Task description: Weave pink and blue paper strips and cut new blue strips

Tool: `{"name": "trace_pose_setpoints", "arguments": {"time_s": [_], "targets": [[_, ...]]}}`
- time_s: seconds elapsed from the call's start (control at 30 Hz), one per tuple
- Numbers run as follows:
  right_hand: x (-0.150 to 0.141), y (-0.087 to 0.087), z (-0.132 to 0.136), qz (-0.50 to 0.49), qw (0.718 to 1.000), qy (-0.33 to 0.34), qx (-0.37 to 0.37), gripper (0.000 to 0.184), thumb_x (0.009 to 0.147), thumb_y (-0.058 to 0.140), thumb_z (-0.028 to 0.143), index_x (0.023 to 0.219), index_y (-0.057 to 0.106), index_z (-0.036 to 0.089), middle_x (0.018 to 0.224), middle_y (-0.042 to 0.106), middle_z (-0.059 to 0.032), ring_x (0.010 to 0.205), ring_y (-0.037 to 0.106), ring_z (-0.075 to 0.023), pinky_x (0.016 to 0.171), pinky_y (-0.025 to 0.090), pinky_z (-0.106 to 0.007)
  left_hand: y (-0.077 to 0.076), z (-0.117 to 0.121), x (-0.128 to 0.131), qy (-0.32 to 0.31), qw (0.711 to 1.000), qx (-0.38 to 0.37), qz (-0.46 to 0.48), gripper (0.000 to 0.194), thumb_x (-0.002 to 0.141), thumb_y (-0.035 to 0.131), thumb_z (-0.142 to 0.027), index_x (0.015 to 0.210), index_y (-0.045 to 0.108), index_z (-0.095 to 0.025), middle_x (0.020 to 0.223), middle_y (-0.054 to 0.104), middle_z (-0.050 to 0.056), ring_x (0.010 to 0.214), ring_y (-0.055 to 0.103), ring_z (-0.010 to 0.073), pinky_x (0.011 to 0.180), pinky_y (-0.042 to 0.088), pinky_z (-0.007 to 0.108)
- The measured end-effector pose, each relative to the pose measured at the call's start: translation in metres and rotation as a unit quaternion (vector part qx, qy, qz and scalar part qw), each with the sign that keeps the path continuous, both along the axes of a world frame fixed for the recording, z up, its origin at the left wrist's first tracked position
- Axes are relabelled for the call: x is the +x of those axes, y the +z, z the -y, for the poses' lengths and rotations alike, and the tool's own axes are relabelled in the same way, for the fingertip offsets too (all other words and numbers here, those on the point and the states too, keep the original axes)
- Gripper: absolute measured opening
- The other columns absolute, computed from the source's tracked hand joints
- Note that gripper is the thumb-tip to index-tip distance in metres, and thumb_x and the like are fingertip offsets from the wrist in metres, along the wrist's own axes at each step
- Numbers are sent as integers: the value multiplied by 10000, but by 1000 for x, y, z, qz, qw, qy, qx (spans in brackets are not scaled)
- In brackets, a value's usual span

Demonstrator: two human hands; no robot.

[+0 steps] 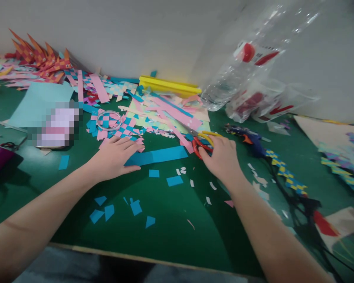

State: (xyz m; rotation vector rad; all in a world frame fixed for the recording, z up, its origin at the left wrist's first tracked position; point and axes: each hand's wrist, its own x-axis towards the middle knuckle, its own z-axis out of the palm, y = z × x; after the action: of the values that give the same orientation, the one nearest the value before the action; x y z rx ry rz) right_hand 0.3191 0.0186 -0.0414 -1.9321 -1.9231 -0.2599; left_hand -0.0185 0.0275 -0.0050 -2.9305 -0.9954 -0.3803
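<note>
My left hand lies flat on the green table, fingers stretched out and resting on the left end of a long blue paper strip. My right hand is curled over the red and yellow handles of a pair of scissors lying at the strip's right end. Just behind my left hand sits a woven pink and blue paper mat with a clear tape ring on it.
Blue and white paper scraps litter the table in front. Pink and blue strips pile up behind, with a yellow ruler-like bar. A glue gun and its cord lie right, clear plastic bottles behind, woven orange pieces far left.
</note>
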Motion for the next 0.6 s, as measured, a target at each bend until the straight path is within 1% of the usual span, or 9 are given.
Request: {"name": "trace_pose_setpoints", "arguments": {"time_s": [0.07, 0.13, 0.23, 0.33, 0.4, 0.43, 0.47, 0.53, 0.6], "targets": [[-4, 3, 2, 5, 999, -30, 14, 499, 820, 538, 325, 1248, 481, 75, 1144, 583, -230, 1108, 510, -406, 876, 436, -579, 1, 1, 0, 2, 1000, -11, -11, 450, 896, 555, -463, 1233, 544, -166, 1222, 639, 86, 1130, 567, 251, 936, 357, 372], [-12, 10, 6, -12, 999, -15, 50, 574, 817, 556, 325, 1317, 408, 87, 1166, 572, -220, 1109, 508, -390, 896, 435, -564, 2, 0, -1, 3, 1000, -15, -12, 382, 914, 537, -425, 1205, 565, -178, 1208, 647, 77, 1111, 580, 241, 914, 372, 363], [-24, 19, 12, -45, 990, 113, 72, 546, 856, 541, 350, 1337, 381, 147, 1138, 581, -173, 1072, 546, -326, 910, 468, -496, 1, -2, -2, 3, 1000, -18, 3, 324, 931, 512, -400, 1156, 598, -183, 1153, 669, 73, 1070, 601, 225, 892, 394, 349], [-34, 22, 18, -28, 971, 234, 44, 489, 883, 523, 349, 1337, 391, 223, 1189, 586, -137, 1124, 546, -319, 958, 448, -515, -1, -4, -3, -1, 1000, -24, 20, 266, 951, 473, -363, 1053, 650, -193, 1035, 704, 59, 991, 628, 198, 888, 408, 333], [-39, 22, 20, -1, 956, 293, 19, 475, 896, 518, 349, 1341, 389, 246, 1236, 575, -120, 1162, 535, -314, 981, 437, -519, -1, -4, -2, -1, 999, -13, 31, 269, 961, 433, -309, 958, 677, -195, 929, 720, 49, 907, 641, 181, 866, 417, 324], [-40, 22, 21, 8, 951, 309, 20, 485, 897, 522, 346, 1350, 378, 249, 1260, 563, -118, 1179, 527, -312, 988, 436, -517, -1, -4, -2, 6, 999, -1, 40, 288, 961, 416, -287, 908, 682, -191, 869, 723, 46, 849, 644, 176, 844, 421, 323], [-41, 22, 22, 13, 948, 317, 32, 504, 895, 530, 337, 1362, 363, 251, 1277, 551, -118, 1191, 519, -309, 993, 435, -513, -1, -3, -1, 24, 998, 12, 54, 301, 955, 407, -271, 868, 682, -185, 816, 720, 43, 789, 640, 173, 817, 425, 324], [-42, 22, 24, 5, 946, 312, 90, 556, 878, 558, 302, 1385, 333, 255, 1289, 536, -121, 1204, 509, -307, 1001, 432, -507, 1, -3, -1, 86, 991, 21, 100, 288, 930, 418, -259, 822, 671, -175, 750, 707, 35, 683, 617, 161, 738, 430, 309], [-43, 23, 25, -14, 945, 293, 143, 601, 856, 580, 254, 1398, 322, 261, 1278, 535, -123, 1207, 507, -307, 1006, 431, -498, 4, -3, -2, 161, 973, -7, 162, 235, 892, 454, -260, 811, 658, -177, 729, 692, 21, 610, 580, 139, 645, 422, 271]]}}
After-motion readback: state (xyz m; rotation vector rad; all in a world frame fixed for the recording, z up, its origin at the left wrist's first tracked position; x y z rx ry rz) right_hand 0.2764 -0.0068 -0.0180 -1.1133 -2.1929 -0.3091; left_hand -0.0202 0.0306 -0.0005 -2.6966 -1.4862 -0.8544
